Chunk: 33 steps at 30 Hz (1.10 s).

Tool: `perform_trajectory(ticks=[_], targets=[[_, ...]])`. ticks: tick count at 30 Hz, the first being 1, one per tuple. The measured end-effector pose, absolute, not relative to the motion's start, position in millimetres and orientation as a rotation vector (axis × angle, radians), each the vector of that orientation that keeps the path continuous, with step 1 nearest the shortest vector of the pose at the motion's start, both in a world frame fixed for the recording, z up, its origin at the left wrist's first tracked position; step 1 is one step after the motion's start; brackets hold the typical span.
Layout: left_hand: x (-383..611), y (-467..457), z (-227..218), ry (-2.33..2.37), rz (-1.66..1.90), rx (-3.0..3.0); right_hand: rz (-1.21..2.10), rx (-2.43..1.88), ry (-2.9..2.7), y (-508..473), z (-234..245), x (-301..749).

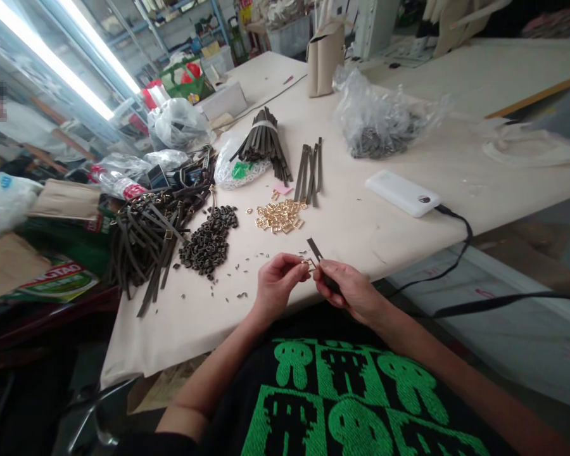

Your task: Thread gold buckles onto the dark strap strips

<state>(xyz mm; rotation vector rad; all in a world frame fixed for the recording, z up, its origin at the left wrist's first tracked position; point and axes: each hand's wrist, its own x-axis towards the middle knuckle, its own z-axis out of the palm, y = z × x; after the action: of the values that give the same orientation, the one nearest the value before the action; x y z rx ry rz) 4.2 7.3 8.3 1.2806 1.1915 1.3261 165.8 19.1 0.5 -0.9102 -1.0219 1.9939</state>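
My left hand (276, 278) pinches a small gold metal buckle (308, 263) at the table's near edge. My right hand (349, 288) grips a short dark strap (314, 249) whose end pokes up through the buckle. Both hands meet just over the edge of the cream table (361, 221). Beyond them lies a heap of gold buckles (279, 216), a pile of small dark loops (209, 240) to its left, and a few loose dark straps (310, 168) farther back.
A big heap of finished straps (147, 237) covers the table's left side. A tied strap bundle (266, 140), plastic bags (377, 120) and a white power bank (403, 192) with a black cable (456, 253) lie farther out. Cartons and bags crowd the left.
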Motion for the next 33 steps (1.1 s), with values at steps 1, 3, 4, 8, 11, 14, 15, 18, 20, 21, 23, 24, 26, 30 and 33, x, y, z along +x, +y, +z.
perform_trajectory(ticks=[1,3,4,8,11,14,15,18,20,21,23,24,26,30,33], targets=[[5,8,7,1.146,1.323,1.128,1.973,-0.916,-1.042,18,0,166],[6,10,5,1.071,1.320,0.925,1.935,-0.932,-1.072,17,-1,166],[7,11,5,1.047,1.319,0.852,1.922,-0.940,-1.084,17,-1,166],[7,12,7,1.013,1.300,0.624,1.852,-0.974,-1.151,15,-1,166],[8,12,8,1.008,1.291,0.546,1.672,-1.016,-1.271,14,-1,169],[8,12,9,1.001,1.311,0.544,1.545,-1.064,-1.369,14,0,173],[8,12,9,0.995,1.322,0.547,1.547,-1.075,-1.393,14,0,174],[7,13,10,0.965,1.337,0.520,1.551,-1.108,-1.481,12,-1,177],[6,13,11,0.944,1.330,0.470,1.446,-1.138,-1.600,10,-2,178],[5,13,12,0.935,1.325,0.444,1.348,-1.160,-1.685,9,-2,178],[4,14,13,0.918,1.321,0.389,1.052,-1.223,-1.887,8,-5,179],[4,14,14,0.908,1.321,0.357,0.859,-1.260,-1.988,7,-6,179],[4,15,16,0.882,1.319,0.277,0.470,-1.303,-2.149,6,-10,179],[9,15,19,0.847,1.298,0.132,0.050,-1.265,-2.271,5,-13,180],[13,15,21,0.844,1.285,0.062,-0.034,-1.249,-2.272,6,-13,180]])
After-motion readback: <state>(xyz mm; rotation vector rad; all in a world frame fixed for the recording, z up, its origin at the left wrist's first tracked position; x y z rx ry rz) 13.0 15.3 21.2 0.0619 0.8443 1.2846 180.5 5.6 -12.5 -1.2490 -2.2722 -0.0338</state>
